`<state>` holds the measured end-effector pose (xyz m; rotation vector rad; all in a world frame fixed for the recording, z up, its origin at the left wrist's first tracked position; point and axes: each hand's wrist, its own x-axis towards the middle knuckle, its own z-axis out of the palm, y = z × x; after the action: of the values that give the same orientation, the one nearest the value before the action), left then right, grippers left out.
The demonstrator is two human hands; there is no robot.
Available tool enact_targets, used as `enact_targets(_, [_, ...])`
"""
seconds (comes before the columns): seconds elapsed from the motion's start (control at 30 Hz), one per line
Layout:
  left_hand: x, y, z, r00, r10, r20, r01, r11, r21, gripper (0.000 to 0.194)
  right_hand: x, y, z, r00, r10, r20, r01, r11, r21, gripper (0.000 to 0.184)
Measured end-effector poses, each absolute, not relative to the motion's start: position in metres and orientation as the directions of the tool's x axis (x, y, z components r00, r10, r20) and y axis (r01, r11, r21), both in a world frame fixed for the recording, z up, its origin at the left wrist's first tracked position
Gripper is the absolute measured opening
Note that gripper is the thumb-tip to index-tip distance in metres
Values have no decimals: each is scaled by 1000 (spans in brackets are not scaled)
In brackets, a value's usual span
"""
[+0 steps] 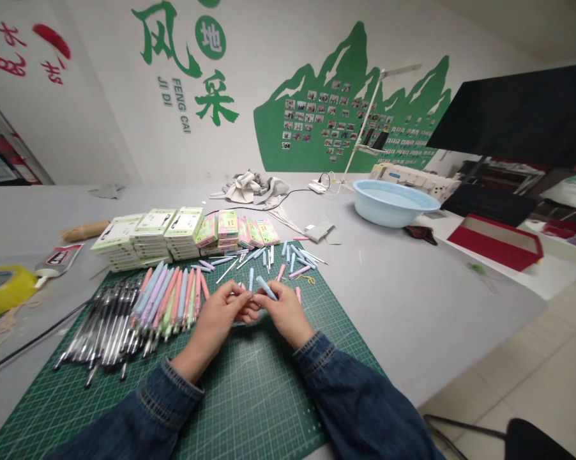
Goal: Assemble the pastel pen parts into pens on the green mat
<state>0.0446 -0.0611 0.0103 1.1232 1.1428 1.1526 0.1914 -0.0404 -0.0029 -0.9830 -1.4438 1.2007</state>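
Over the green cutting mat [250, 396], my two hands meet with fingertips close together. My right hand [285, 310] grips a light blue pen barrel [266, 288], its free end pointing up and to the left. Fingers bent in a pinch, my left hand [229, 305] touches or nearly touches the right one; what it holds is too small to tell. Just behind stands or lies another light blue pen part [251, 279]. Loose pastel pen parts [300, 260] and thin refills [227, 271] are scattered beyond my hands. To the left lie assembled pastel pens [170, 297] and clear pens with black grips [103, 326].
Stacked white-and-green boxes [156, 223] and pink-green boxes [228, 223] line the mat's far edge. Yellow tape [10, 291] and a glue tube [60, 257] lie left. A blue basin [393, 201], crumpled cloth [250, 188] and red box [493, 243] are farther off.
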Motion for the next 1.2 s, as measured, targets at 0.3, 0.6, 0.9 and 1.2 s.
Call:
enact_targets(0.3, [-4, -56, 14, 342, 939, -25, 794, -275, 542, 11, 208, -33, -2, -123, 978, 170, 2, 172, -985, 7])
enact_targets(0.6, [6, -56, 23, 183, 982, 51, 687, -165, 708, 17, 206, -36, 1, -197, 976, 92, -116, 70, -991, 14])
enact_targets(0.9, [13, -61, 32, 128, 989, 80, 500, -134, 856, 24, 204, -35, -4, -211, 967, 143, -98, 125, -987, 15])
enact_targets(1.2, [14, -63, 36, 137, 985, 109, 529, -166, 833, 21, 204, -35, -1, -206, 968, 141, -87, 126, -988, 14])
